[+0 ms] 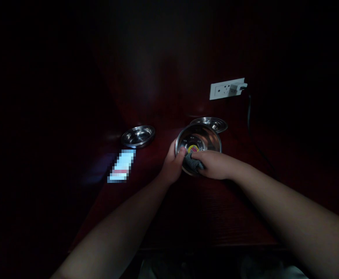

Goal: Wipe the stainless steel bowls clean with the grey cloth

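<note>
A shiny steel bowl (210,135) is tilted with its mouth towards me, and a yellow and red round sticker (193,149) shows at its bottom. My left hand (173,164) grips the bowl's left rim, thumb inside and fingers behind the wall. In my right hand (214,164) is a bunched dark grey-green cloth (194,162), pressed against the lower inner side of the bowl. The fingertips of the right hand are partly hidden by the cloth.
A shallow steel dish (139,136) stands at the left, with a lit, blurred phone-like screen (121,166) in front of it. Behind the bowl lies another steel dish or lid (216,124). A white wall socket (226,89) holds a plug, its dark cable (249,116) hanging to the right. The dark red tabletop (210,217) is dimly lit.
</note>
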`<state>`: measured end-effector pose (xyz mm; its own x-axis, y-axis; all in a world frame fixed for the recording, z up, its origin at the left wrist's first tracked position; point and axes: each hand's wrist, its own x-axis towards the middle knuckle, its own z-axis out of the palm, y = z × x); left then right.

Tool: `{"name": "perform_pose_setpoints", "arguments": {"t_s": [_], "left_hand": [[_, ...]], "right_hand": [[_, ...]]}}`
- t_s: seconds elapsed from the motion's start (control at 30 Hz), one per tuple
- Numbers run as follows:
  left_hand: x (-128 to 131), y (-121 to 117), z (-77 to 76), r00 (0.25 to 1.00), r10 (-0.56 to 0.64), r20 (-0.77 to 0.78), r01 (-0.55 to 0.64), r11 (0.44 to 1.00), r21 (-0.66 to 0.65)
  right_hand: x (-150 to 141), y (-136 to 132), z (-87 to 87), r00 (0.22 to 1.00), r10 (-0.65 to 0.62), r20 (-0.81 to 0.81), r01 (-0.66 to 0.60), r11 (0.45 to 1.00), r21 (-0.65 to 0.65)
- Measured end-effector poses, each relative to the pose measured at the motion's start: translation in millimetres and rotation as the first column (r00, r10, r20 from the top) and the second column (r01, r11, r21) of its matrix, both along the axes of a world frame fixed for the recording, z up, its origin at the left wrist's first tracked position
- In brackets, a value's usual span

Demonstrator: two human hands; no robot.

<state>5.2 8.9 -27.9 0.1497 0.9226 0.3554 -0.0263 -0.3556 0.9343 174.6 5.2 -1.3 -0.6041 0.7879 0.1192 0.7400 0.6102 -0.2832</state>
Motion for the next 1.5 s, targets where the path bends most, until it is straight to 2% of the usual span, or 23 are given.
{"name": "perform_pose_setpoints", "arguments": {"t_s": [0.33,0.77,1.5], "left_hand": [[0.4,0.8,0.0,1.0,0.01,-0.008,-0.01,1.0,0.0],[0.5,2.1,-1.8,1.0,0.013,0.016,-0.012,1.0,-0.026],[1.6,1.9,-0.9,1.0,0.004,0.019,-0.004,1.0,0.01]], "right_hand": [[-1.2,-1.9,3.5,1.0,0.008,-0.018,-0.009,0.999,-0.052],[-4.3,-3.1,1.2,0.996,0.046,-0.079,-0.047,0.999,-0.016],[-5.9,-3.1,-1.5,0.977,0.102,-0.185,-0.105,0.994,-0.008]]}}
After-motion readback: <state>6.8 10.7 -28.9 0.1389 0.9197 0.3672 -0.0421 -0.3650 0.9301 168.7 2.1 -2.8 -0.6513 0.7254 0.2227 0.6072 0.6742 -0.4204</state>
